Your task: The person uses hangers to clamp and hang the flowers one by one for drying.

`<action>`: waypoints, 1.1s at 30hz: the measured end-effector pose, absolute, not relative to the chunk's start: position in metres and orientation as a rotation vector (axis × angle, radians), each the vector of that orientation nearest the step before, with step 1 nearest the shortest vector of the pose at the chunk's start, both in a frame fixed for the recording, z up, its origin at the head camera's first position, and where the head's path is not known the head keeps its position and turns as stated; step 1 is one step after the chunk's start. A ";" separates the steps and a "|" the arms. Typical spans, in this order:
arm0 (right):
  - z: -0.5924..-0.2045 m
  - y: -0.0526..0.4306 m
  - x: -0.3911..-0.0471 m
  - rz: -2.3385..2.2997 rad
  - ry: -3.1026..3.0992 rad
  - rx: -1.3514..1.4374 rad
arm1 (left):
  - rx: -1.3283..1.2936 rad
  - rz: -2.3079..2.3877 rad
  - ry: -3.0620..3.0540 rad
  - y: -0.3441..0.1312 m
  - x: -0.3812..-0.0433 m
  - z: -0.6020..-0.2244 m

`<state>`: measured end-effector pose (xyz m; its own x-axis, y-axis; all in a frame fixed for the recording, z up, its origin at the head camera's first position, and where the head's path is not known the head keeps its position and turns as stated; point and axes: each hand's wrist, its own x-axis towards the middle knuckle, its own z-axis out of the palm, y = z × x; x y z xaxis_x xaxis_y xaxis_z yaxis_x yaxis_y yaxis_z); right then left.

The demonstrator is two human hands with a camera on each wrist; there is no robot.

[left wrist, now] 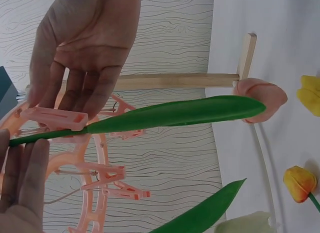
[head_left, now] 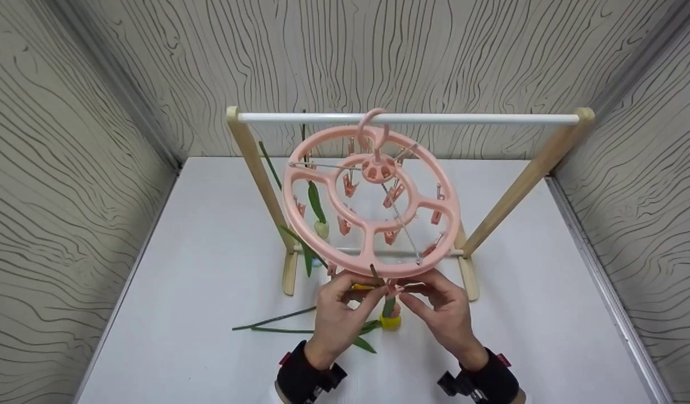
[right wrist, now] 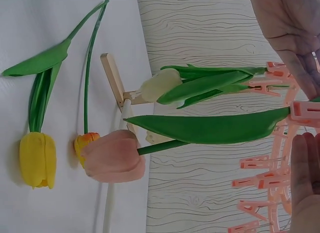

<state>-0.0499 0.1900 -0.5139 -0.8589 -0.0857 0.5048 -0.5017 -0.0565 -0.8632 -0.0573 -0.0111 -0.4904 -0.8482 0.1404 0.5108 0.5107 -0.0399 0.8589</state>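
Observation:
A pink ring-shaped clip hanger [head_left: 370,249] hangs by its hook from a white rod. At its near edge, my left hand [head_left: 340,311] pinches the green stem of a pink tulip [right wrist: 115,157]. My right hand [head_left: 446,311] pinches a pink clothespin [left wrist: 55,119] on the ring. The stem runs along the clothespin's jaws; whether they clamp it is partly hidden by fingers. The tulip hangs head down, with its long green leaf [left wrist: 180,114] beside it. White tulips [right wrist: 162,85] hang head down from other clips on the left side.
A wooden-legged rack [head_left: 527,182] with a white top rod [head_left: 463,119] stands on the white table [head_left: 199,224]. A yellow tulip [right wrist: 37,160] and an orange-yellow tulip [left wrist: 300,184] lie below the hanger. Several other clothespins [head_left: 394,195] dangle from the rings. Patterned walls enclose the table.

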 end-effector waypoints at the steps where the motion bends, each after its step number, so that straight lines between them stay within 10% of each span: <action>1: -0.516 0.191 -0.049 1.990 -1.930 0.615 | -0.689 -1.965 -1.971 -0.011 -0.058 -0.490; 24: -0.562 0.194 -0.013 1.930 -2.212 0.217 | -0.672 -1.961 -2.004 -0.022 -0.057 -0.499; 33: -0.588 0.192 -0.015 1.725 -2.317 0.487 | -0.541 -1.918 -2.274 -0.059 -0.050 -0.534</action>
